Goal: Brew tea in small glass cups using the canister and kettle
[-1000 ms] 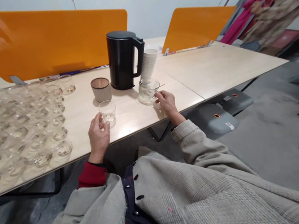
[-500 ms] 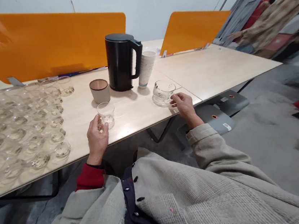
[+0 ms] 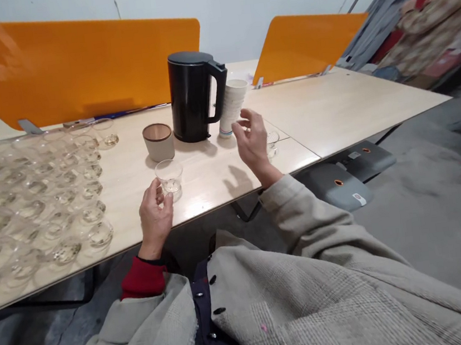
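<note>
My left hand (image 3: 156,218) has its thumb and fingers at the lower left side of a small clear cup (image 3: 169,174), which stands near the table's front edge. A little of something lies in its bottom. Over the table, my right hand (image 3: 253,143) is raised, its fingers bent and the thumb apart, with nothing in them. It partly hides a ribbed glass mug (image 3: 272,144) behind it. Close to its fingertips leans a stack of white paper cups (image 3: 232,102). A black electric kettle (image 3: 190,99) and a grey-beige cup (image 3: 159,143) stand behind the clear cup.
Rows of clear cups (image 3: 36,204) with a little in each crowd the left of the wooden table (image 3: 339,103). Orange dividers (image 3: 87,67) line the back. Grey stools (image 3: 335,185) sit under the front edge. Clothes (image 3: 388,16) hang on a rack at right.
My right hand has let go of the ribbed glass mug and moved up and left towards the kettle and paper cups. My left hand stays at the clear cup. The view has shifted slightly.
</note>
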A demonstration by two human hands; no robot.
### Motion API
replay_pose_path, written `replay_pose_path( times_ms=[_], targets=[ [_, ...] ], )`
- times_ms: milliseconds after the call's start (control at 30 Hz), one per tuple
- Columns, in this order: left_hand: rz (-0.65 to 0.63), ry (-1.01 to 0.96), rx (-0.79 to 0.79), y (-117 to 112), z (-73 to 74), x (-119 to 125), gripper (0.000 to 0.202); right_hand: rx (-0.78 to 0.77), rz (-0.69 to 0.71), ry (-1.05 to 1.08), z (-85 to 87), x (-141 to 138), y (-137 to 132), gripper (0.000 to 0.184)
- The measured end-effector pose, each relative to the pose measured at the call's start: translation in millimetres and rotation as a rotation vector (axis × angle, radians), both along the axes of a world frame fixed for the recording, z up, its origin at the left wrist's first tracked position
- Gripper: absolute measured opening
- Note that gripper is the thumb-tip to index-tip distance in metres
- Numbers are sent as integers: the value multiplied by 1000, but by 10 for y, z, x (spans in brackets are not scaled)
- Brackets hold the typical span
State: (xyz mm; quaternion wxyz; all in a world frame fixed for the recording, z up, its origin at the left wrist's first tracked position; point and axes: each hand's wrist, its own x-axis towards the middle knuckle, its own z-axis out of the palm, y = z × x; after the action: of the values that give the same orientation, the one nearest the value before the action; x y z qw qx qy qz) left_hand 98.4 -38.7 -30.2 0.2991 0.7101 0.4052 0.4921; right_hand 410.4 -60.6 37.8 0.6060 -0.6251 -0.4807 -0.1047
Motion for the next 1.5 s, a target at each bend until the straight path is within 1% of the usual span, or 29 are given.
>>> replay_pose_path(
  times_ms=[67,133,200,267,333,400,467,567,667,767,867,933,1033,1300,1400,1500],
  targets=[
    [-8,1,7,-6,3,-4,51,-3,48,15,11,100,397,55],
    [-15,-1,11,-12,5,-7,49,-4,90,15,25,196,723,56],
    [-20,-3,12,-16,5,-9,48,-14,106,-9,35,275,968,53],
    [-27,-2,12,-18,-1,-10,46,-16,88,-3,31,346,1146,49],
    [-33,1,11,-18,-8,-11,46,6,63,58,18,409,1274,50],
    [-37,-1,9,-15,-14,-11,46,40,60,126,18,453,1357,54],
    [-36,-9,7,-11,-15,-12,47,53,86,141,45,455,1397,59],
    [-32,-15,2,-7,-12,-14,48,41,165,89,128,360,1383,67],
    [-22,-10,4,-1,-18,-15,47,31,258,46,206,206,1314,71],
    [-13,-7,4,8,-36,-15,48,58,324,39,238,86,1225,73],
    [-11,-6,-2,18,-49,-14,48,108,356,60,232,18,1104,72],
    [-6,-5,-4,20,-49,-11,48,129,349,97,220,-17,983,70],
    [6,-7,-6,18,-43,-6,49,130,316,137,202,-85,730,67],
    [16,-87,-16,15,-39,-8,51,87,222,121,182,-295,-106,64],
    [13,-112,18,-43,19,-38,48,96,195,192,202,-348,-394,57],
    [-59,-136,58,-172,108,-52,42,115,164,270,292,-424,-668,49]
  ],
)
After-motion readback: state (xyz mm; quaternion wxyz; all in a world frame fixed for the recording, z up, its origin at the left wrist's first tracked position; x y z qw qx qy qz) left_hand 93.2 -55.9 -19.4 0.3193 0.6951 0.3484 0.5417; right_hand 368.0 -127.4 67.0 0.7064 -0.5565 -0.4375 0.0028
